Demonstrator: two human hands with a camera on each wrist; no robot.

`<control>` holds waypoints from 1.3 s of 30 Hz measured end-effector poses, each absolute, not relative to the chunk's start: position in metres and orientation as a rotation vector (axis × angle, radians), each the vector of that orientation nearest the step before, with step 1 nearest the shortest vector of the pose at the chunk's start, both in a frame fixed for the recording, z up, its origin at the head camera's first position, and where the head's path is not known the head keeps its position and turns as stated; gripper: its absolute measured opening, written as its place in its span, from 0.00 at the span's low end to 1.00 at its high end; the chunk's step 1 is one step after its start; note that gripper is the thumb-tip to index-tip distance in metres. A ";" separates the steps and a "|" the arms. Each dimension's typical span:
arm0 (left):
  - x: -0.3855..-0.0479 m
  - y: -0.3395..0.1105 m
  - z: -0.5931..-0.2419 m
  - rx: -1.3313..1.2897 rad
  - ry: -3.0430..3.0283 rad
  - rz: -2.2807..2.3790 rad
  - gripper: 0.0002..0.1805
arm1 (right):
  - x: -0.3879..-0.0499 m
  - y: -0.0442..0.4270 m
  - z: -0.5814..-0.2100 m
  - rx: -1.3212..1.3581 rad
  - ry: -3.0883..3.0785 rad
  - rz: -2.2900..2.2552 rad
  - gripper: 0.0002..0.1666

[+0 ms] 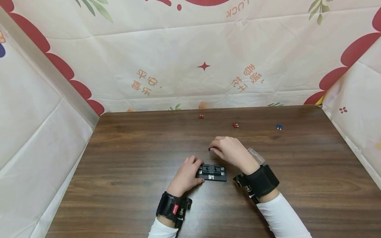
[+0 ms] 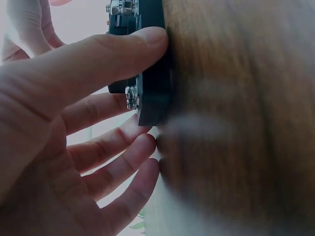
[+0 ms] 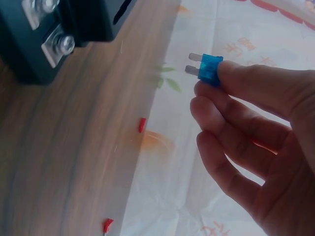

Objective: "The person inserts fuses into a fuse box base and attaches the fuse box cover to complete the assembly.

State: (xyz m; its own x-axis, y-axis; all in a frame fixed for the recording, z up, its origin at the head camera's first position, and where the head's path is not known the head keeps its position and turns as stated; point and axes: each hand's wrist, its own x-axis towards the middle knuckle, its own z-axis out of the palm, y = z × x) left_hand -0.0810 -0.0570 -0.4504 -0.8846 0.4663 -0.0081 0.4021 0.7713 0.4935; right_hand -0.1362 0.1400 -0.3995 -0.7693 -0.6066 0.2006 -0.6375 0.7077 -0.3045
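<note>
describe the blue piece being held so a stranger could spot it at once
Look across the brown table to the right hand. It pinches a small blue piece with two flat metal prongs. Unlike the red pieces and the other blue one, it is held off the table.

Two red blade fuses, and here come two blue blade fuses, so that's four! One black terminal block, one clear plastic case, two bare hands, two black wristbands, one wooden table!
</note>
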 end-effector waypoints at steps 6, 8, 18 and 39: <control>-0.081 -0.057 -0.450 0.701 2.831 0.746 0.27 | -0.132 0.138 -0.398 1.012 -2.842 0.565 0.05; -0.081 -0.057 -0.451 0.706 2.835 0.748 0.27 | -0.130 0.138 -0.398 1.003 -2.845 0.566 0.05; -0.081 -0.058 -0.453 0.704 2.829 0.747 0.27 | -0.120 0.135 -0.401 0.959 -2.874 0.601 0.06; -0.081 -0.059 -0.449 0.713 2.831 0.757 0.28 | -0.101 0.122 -0.412 0.989 -2.899 0.622 0.02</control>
State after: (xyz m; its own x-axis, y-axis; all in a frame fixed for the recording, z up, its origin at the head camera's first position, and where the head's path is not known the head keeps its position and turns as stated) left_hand -0.0809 -0.0591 -0.4489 -0.8806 0.4739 0.0003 0.4108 0.7630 0.4990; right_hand -0.1006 0.1220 -0.4120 -0.7997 -0.5836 0.1410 -0.5901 0.7207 -0.3639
